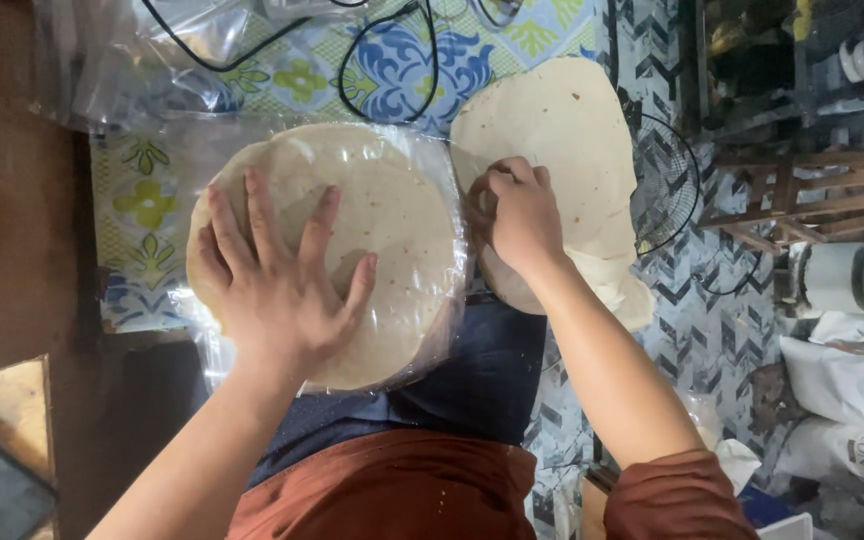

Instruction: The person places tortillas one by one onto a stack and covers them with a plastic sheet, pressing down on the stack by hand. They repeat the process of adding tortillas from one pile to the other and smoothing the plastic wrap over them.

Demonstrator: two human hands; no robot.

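Observation:
My left hand lies flat with fingers spread on a stack of round pale flatbreads inside a clear plastic bag. The bag rests on my lap and the edge of a patterned mat. My right hand pinches the bag's open edge at the right side of the stack. Just beyond that hand lies a second pile of loose flatbreads, overlapping one another and hanging toward the floor.
A flowery blue, green and yellow mat lies under the bag. Empty clear bags and black cables sit at the top. A wire fan guard, wooden frame and white sacks stand right.

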